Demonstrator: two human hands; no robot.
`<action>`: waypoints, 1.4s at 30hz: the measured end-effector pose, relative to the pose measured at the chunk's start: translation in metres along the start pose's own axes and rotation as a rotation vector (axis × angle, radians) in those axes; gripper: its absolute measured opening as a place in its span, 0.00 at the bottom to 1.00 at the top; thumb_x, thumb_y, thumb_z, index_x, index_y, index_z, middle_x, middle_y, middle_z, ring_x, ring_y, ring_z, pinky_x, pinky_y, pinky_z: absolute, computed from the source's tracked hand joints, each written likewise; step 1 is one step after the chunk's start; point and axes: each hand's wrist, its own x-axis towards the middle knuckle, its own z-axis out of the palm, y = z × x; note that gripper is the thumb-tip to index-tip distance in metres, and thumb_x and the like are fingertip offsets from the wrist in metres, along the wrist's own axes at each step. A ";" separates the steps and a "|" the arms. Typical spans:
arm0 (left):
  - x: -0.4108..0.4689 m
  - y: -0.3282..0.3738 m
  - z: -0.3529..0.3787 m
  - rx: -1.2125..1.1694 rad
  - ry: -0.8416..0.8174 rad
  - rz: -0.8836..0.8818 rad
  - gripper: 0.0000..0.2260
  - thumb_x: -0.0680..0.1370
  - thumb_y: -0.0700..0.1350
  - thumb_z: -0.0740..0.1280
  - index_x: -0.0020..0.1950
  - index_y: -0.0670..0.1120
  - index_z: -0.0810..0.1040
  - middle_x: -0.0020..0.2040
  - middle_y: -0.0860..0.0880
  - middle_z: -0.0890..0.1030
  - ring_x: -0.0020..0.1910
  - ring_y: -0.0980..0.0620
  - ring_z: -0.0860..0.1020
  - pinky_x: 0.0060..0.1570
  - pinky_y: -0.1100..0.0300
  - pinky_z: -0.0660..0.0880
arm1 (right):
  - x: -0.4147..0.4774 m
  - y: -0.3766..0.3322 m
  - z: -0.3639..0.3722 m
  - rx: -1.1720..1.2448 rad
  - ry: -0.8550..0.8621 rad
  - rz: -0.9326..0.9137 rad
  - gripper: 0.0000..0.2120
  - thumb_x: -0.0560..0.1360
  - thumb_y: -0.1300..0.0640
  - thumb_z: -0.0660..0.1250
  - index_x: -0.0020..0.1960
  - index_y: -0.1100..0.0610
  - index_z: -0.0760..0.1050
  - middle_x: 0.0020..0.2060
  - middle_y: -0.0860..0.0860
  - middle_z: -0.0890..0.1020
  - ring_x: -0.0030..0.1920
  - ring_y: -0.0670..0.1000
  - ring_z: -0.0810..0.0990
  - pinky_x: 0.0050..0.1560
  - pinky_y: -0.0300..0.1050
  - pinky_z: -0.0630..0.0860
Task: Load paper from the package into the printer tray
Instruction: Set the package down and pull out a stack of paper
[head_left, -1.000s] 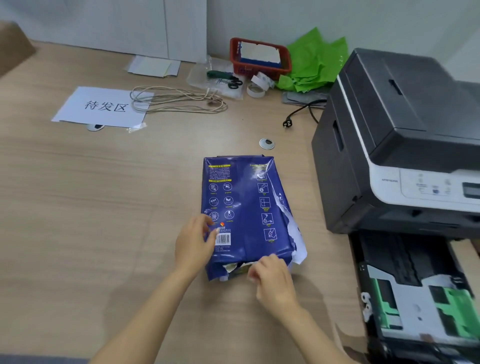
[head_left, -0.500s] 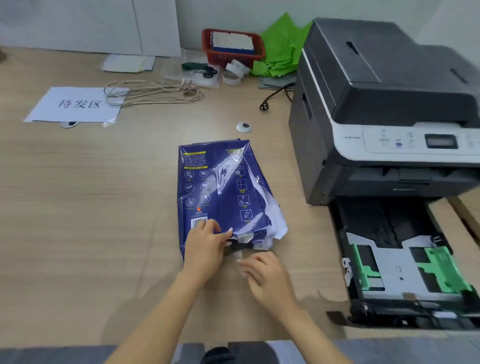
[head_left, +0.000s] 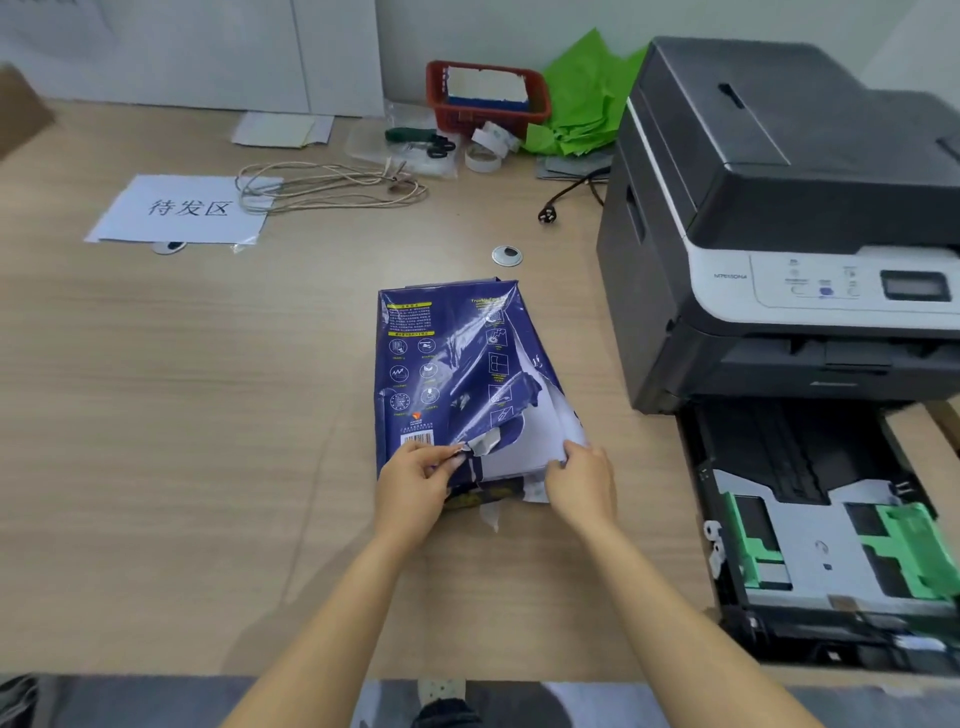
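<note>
Where the glossy blue paper package (head_left: 452, 374) lies flat on the pale wood-grain desk (head_left: 182, 415), its near end is seen torn open, with ragged flaps of crinkled wrapper curled back and a white stack of paper (head_left: 540, 441) exposed along the right side. A torn flap of the wrapper is pinched between thumb and fingertips of the left hand (head_left: 415, 480), close beside the printed barcode. The near right corner of the white sheets is gripped by the right hand (head_left: 582, 480), fingers curled over the top edge and thumb beneath or beside it; the exact number of sheets held cannot be told. The wrapper is shiny and creased, with rows of small white icons and yellow text printed on it.

To the right, a boxy printer (head_left: 779, 208) in dark grey plastic with a white control band is set on the desk, well apart from the package. Below its front, the printer tray (head_left: 826, 545) is pulled out, a shallow black drawer with a pale grey metal plate and bright green plastic guides; no sheets are seen in it.

Farther back, a red mesh basket (head_left: 488, 98), crumpled green tissue paper (head_left: 582, 98), rolls of tape (head_left: 485, 150), a looped beige cord (head_left: 332, 184) and a white printed sign (head_left: 182, 210) are spread along the desk.
</note>
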 end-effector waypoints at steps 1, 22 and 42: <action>0.001 -0.001 0.000 0.001 -0.001 -0.009 0.07 0.73 0.45 0.70 0.49 0.48 0.86 0.36 0.54 0.73 0.35 0.54 0.74 0.36 0.45 0.79 | -0.002 0.000 0.001 -0.016 0.025 0.001 0.09 0.72 0.62 0.57 0.33 0.56 0.66 0.49 0.62 0.73 0.54 0.63 0.72 0.47 0.50 0.69; 0.009 -0.006 -0.001 0.060 -0.020 -0.003 0.07 0.74 0.46 0.70 0.50 0.50 0.85 0.36 0.55 0.73 0.35 0.58 0.73 0.38 0.66 0.68 | -0.015 -0.007 0.022 -0.076 0.309 -0.206 0.12 0.72 0.57 0.68 0.54 0.61 0.76 0.49 0.57 0.79 0.51 0.61 0.76 0.45 0.50 0.72; -0.034 -0.030 -0.034 -0.474 0.012 -0.589 0.16 0.73 0.49 0.70 0.51 0.42 0.69 0.41 0.46 0.76 0.29 0.51 0.74 0.23 0.61 0.70 | -0.034 0.045 -0.057 0.806 -0.344 0.333 0.13 0.74 0.75 0.56 0.45 0.58 0.72 0.37 0.58 0.78 0.36 0.54 0.77 0.24 0.34 0.78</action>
